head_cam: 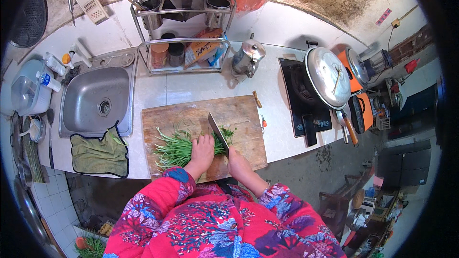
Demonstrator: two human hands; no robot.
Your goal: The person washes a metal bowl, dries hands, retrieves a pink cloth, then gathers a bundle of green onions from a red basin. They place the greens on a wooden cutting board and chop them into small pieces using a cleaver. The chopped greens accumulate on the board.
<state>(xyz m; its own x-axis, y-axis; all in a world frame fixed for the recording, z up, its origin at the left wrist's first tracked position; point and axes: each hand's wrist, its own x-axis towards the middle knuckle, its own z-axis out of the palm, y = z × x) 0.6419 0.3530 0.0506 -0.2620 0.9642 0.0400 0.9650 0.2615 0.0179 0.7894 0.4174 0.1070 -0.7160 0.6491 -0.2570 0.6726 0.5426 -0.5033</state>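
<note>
A bunch of long green leafy stalks (175,150), pale at the left end, lies across a wooden cutting board (244,118). My left hand (203,153) presses down on the bunch near its right end, fingers bent. In my right hand (239,165) is the handle of a cleaver (218,132), its blade upright beside my left fingers, at the right end of the stalks. Small chopped green pieces (228,134) lie just right of the blade. The underside of the bunch is hidden.
A steel sink (96,93) with a green cloth (100,154) at its front edge is on the left. Behind the board stand a metal rack (184,39) and a steel kettle (247,57). A lidded pan (328,78) sits on a black cooktop (292,79) at right.
</note>
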